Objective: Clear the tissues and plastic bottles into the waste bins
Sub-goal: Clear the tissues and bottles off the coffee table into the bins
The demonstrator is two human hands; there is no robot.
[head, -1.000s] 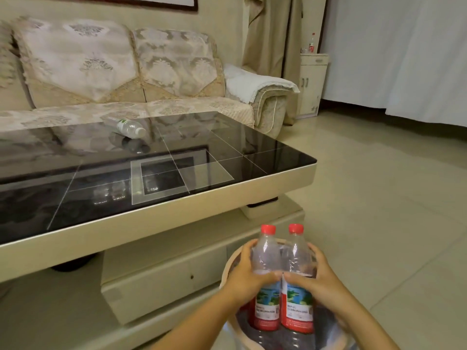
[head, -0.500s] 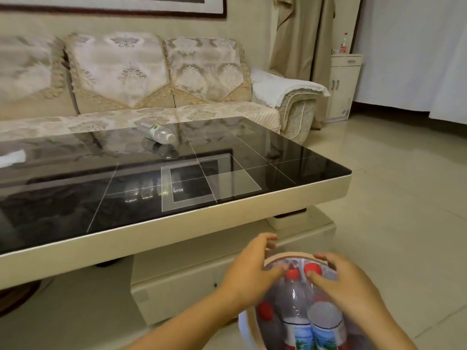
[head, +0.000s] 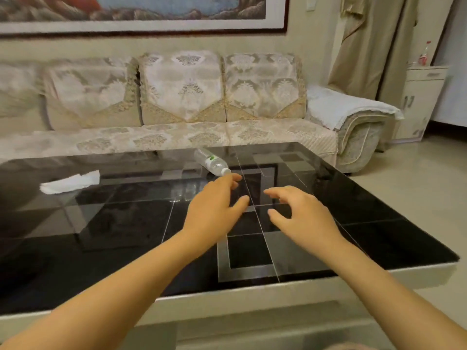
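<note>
Both hands reach empty over the black glass coffee table (head: pixel 379 238), fingers loosely spread: left hand (head: pixel 214 210), right hand (head: pixel 300 215). 1 plastic bottle (head: pixel 211 162) lies on its side just beyond the left fingertips, a tissue (head: pixel 70 183) further left. The bottle looks like the next pick, needing a longer reach.

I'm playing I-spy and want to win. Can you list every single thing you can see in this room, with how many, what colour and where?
plastic bottle: one, clear with green label, lying on the table's far side
tissue: one, white, table's left
coffee table: one, black glass top, cream frame, centre
sofa: one, beige patterned, behind the table
painting: one, framed, wall above the sofa
cabinet: one, cream, far right
red-capped bottle: one, on the cabinet
left hand: open, over the table
right hand: open, over the table
</note>
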